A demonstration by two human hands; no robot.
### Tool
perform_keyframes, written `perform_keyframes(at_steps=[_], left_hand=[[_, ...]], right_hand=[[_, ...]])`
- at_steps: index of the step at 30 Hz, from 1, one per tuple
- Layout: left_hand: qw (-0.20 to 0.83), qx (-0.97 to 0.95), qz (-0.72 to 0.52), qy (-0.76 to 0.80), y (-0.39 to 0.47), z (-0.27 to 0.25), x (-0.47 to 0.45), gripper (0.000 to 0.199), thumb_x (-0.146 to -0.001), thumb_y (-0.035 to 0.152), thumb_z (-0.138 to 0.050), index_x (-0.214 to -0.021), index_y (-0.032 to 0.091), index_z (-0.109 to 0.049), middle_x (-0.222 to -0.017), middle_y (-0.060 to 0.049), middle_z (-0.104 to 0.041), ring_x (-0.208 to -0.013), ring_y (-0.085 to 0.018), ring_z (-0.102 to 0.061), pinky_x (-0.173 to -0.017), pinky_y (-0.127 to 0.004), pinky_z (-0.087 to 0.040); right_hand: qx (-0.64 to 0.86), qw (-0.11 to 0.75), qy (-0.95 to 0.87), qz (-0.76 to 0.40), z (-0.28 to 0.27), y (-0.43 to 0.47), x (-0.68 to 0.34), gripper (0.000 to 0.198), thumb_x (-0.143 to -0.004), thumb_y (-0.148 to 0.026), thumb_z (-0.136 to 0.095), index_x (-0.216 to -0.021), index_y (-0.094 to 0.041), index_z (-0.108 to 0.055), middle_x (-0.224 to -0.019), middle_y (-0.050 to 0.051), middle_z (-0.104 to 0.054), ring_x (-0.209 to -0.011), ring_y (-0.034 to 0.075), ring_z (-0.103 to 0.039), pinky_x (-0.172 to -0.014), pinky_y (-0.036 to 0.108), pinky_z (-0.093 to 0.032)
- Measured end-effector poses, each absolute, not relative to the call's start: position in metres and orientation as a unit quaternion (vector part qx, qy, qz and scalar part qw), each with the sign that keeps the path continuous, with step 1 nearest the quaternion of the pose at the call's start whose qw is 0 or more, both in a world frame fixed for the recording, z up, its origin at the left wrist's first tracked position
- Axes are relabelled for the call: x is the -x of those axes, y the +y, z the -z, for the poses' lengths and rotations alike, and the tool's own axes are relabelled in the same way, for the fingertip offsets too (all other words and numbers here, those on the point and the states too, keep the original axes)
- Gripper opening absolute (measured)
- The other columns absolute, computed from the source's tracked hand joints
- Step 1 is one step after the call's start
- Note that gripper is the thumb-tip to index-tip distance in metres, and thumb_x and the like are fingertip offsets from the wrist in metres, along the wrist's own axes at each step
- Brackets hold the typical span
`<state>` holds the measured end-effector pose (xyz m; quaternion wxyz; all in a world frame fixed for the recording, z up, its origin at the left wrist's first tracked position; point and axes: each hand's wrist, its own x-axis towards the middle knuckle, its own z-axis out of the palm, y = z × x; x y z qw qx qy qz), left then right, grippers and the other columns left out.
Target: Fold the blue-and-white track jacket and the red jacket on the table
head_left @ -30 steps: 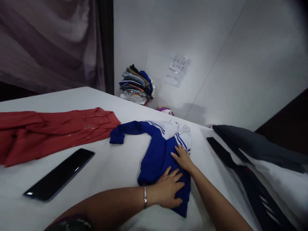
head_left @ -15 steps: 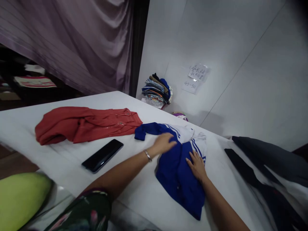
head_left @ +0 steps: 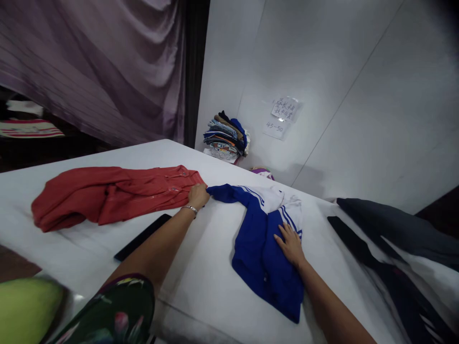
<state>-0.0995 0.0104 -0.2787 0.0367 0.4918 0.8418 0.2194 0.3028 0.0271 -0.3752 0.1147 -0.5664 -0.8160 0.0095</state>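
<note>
The blue-and-white jacket (head_left: pixel 267 229) lay near the middle of the white table (head_left: pixel 201 286), partly folded, with one sleeve stretched toward the table's far left edge. The left hand (head_left: pixel 198 196) was closed on that sleeve's cuff, just beside the red garment (head_left: pixel 107 193). The right hand (head_left: pixel 289 243) lay open and flat on the jacket's blue body, fingers spread, pinning it. A dark phone (head_left: pixel 138 237) rested under the left forearm, toward the near left edge.

Risks, as judged: a pull on the cuff without firm pressure from the right hand could drag the folded body out of shape. The cuff touched the red garment, so the grip could catch its hem as well. The forearm, passing low over the phone, could sweep it toward the near edge.
</note>
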Motion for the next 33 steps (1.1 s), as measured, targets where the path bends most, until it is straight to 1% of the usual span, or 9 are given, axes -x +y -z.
perform_keyframes(at_steps=[4,7,9,12,16,21,25,28,33], left_hand=[[-0.093,-0.545,-0.278,0.785,0.012,0.245,0.1,0.03,-0.08,0.007,-0.04,-0.099,0.016,-0.062,-0.111,-0.014,-0.056,-0.11,-0.028,-0.047,-0.084,-0.039,-0.039],[-0.194,-0.63,-0.304,0.687,0.01,0.223,0.087,0.027,-0.082,0.008,-0.04,-0.09,0.018,-0.064,-0.106,-0.012,-0.057,-0.108,-0.027,-0.046,-0.09,-0.043,-0.034],[-0.222,-0.679,-0.308,0.629,0.006,0.214,0.072,0.029,-0.084,0.008,-0.039,-0.092,0.019,-0.065,-0.111,-0.011,-0.057,-0.111,-0.026,-0.045,-0.094,-0.044,-0.03],[-0.237,-0.72,-0.313,0.571,-0.004,0.211,0.042,0.036,-0.083,0.007,-0.039,-0.108,0.02,-0.061,-0.12,-0.011,-0.054,-0.116,-0.026,-0.043,-0.098,-0.045,-0.027],[-0.176,-0.738,-0.316,0.569,-0.025,0.233,0.006,0.051,-0.077,0.008,-0.047,-0.127,0.016,-0.048,-0.118,-0.013,-0.055,-0.11,-0.028,-0.047,-0.093,-0.043,-0.033],[-0.067,-0.762,-0.319,0.559,-0.049,0.281,-0.012,0.049,-0.076,0.009,-0.048,-0.124,0.017,-0.05,-0.108,-0.011,-0.058,-0.102,-0.026,-0.052,-0.087,-0.042,-0.042],[0.03,-0.79,-0.37,0.488,-0.065,0.3,-0.01,0.061,-0.067,-0.002,-0.043,-0.125,0.017,-0.05,-0.109,-0.009,-0.057,-0.105,-0.022,-0.051,-0.092,-0.04,-0.046],[0.086,-0.767,-0.437,0.461,-0.073,0.302,-0.005,0.071,-0.061,-0.006,-0.038,-0.127,0.019,-0.048,-0.118,-0.008,-0.054,-0.113,-0.019,-0.049,-0.1,-0.037,-0.044],[0.133,-0.618,-0.516,0.577,-0.065,0.315,0.003,0.065,-0.069,0.009,-0.054,-0.132,0.019,-0.042,-0.136,-0.01,-0.044,-0.127,-0.024,-0.041,-0.108,-0.043,-0.035]], right_hand=[[0.567,0.113,-0.815,-0.043,0.37,0.031,-0.304,0.057,-0.09,-0.046,-0.042,-0.139,-0.017,-0.043,-0.15,0.01,-0.028,-0.141,0.025,-0.021,-0.114,0.044,-0.017],[0.58,0.108,-0.795,-0.141,0.345,0.036,-0.3,0.06,-0.083,-0.046,-0.053,-0.135,-0.016,-0.048,-0.149,0.012,-0.03,-0.14,0.027,-0.024,-0.113,0.047,-0.02],[0.574,0.166,-0.776,-0.204,0.315,0.035,-0.287,0.059,-0.079,-0.046,-0.058,-0.13,-0.016,-0.054,-0.147,0.012,-0.035,-0.138,0.028,-0.027,-0.112,0.047,-0.023],[0.501,0.317,-0.743,-0.31,0.269,0.024,-0.251,0.053,-0.079,-0.05,-0.058,-0.123,-0.02,-0.059,-0.137,0.009,-0.05,-0.131,0.026,-0.041,-0.109,0.044,-0.031],[0.391,0.398,-0.631,-0.539,0.246,0.003,-0.194,0.053,-0.078,-0.048,-0.063,-0.124,-0.022,-0.056,-0.123,0.008,-0.059,-0.109,0.023,-0.059,-0.089,0.039,-0.05],[0.378,0.339,-0.524,-0.684,0.282,-0.017,-0.162,0.058,-0.071,-0.034,-0.074,-0.123,-0.024,-0.053,-0.095,0.003,-0.064,-0.079,0.017,-0.067,-0.067,0.03,-0.054],[0.357,0.339,-0.485,-0.723,0.307,-0.026,-0.163,0.045,-0.064,-0.026,-0.078,-0.104,-0.02,-0.061,-0.076,-0.002,-0.061,-0.069,0.014,-0.065,-0.067,0.029,-0.054],[0.337,0.34,-0.457,-0.75,0.311,-0.031,-0.167,0.039,-0.061,-0.022,-0.08,-0.095,-0.018,-0.061,-0.076,-0.002,-0.063,-0.073,0.015,-0.067,-0.072,0.031,-0.053],[0.327,0.319,-0.452,-0.766,0.313,-0.034,-0.165,0.03,-0.062,-0.023,-0.078,-0.084,-0.016,-0.059,-0.081,0.001,-0.066,-0.081,0.019,-0.068,-0.076,0.031,-0.05]])
